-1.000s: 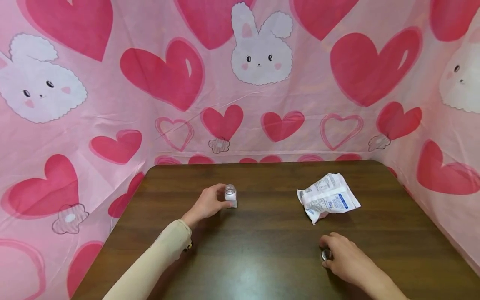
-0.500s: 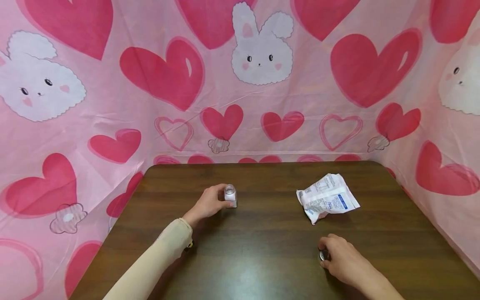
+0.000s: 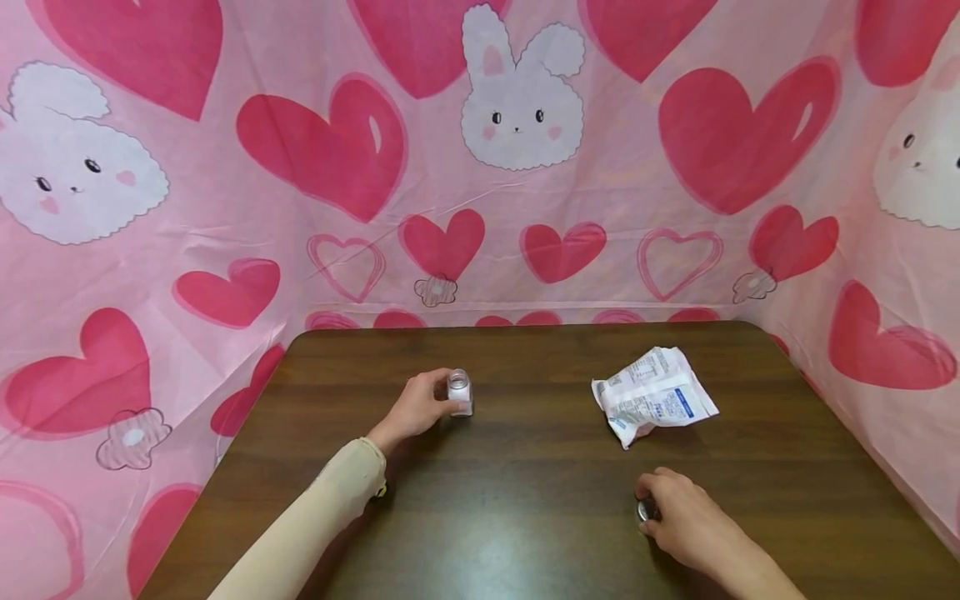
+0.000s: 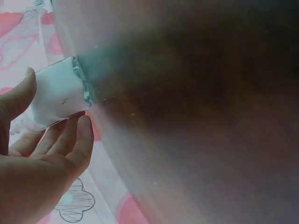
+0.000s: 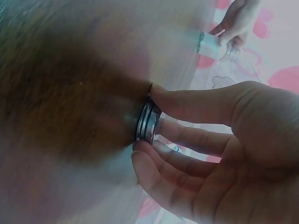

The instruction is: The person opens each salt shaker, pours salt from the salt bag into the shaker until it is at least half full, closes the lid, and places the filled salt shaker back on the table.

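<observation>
A small square glass jar (image 3: 461, 395) filled with something white stands upright on the table, its open neck uppermost. My left hand (image 3: 417, 405) grips it from the left, thumb in front and fingers behind. In the left wrist view the base of the jar (image 4: 58, 95) meets the tabletop. Nearer the front right, my right hand (image 3: 688, 515) pinches a small silvery metal lid (image 3: 644, 510) by its sides. The right wrist view shows the ridged edge of the lid (image 5: 148, 120) between thumb and fingertips, right at the tabletop.
A crumpled white packet (image 3: 656, 398) with blue and black print lies on the brown wooden table (image 3: 510, 483), beyond my right hand. Pink cloth (image 3: 517, 192) with hearts and rabbits hangs around the table's back and sides.
Over the last second the right hand has shifted very slightly left with the lid, which is tilted a little differently. The left hand and jar stay in place.
</observation>
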Motion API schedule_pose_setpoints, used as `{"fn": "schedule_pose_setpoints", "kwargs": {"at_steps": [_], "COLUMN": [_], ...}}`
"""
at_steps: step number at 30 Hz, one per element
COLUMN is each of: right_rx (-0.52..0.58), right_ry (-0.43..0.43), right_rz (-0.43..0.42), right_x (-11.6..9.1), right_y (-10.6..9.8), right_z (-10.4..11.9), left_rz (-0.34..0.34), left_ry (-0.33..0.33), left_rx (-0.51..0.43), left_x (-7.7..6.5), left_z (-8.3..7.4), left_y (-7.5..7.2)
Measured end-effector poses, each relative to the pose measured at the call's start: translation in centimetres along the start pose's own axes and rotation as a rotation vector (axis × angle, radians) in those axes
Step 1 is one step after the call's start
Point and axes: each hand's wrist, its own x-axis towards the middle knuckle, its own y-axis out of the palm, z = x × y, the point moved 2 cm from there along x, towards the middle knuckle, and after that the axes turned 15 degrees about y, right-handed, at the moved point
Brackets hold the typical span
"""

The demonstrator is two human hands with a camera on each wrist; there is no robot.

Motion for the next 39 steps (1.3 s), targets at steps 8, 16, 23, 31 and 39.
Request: {"fn": "schedule_pose_setpoints", "kwargs": {"at_steps": [8,16,23,31,39], "right_rx": [-0.007,-0.037,-0.028,-0.027,-0.036], "right_ry": [-0.03,-0.055,-0.121,-0.199,-0.2], "right_rz": [-0.034,-0.045,-0.091,-0.149,-0.162], "right_x": [-0.1,0.3,0.8,1.4,2.0], "right_y": [0.0,-0.7,-1.5,-2.3,-2.8], "right_z": [0.2,0.7,1.8,3.5,5.1], "left_rz": [-0.011,0.009,0.01,0.044,0.041], "left_ry": [0.018,0.01,0.027,0.0,0.028], "left_rx": [-0.001,-0.008,-0.01,-0.027,-0.041], "left_x": [-0.1,0.0,0.1,0.0,0.1], "left_z": [0.0,-0.1,0.0,0.1,0.3], "left_y": [0.1,0.0,-0.2,-0.3,-0.3]}}
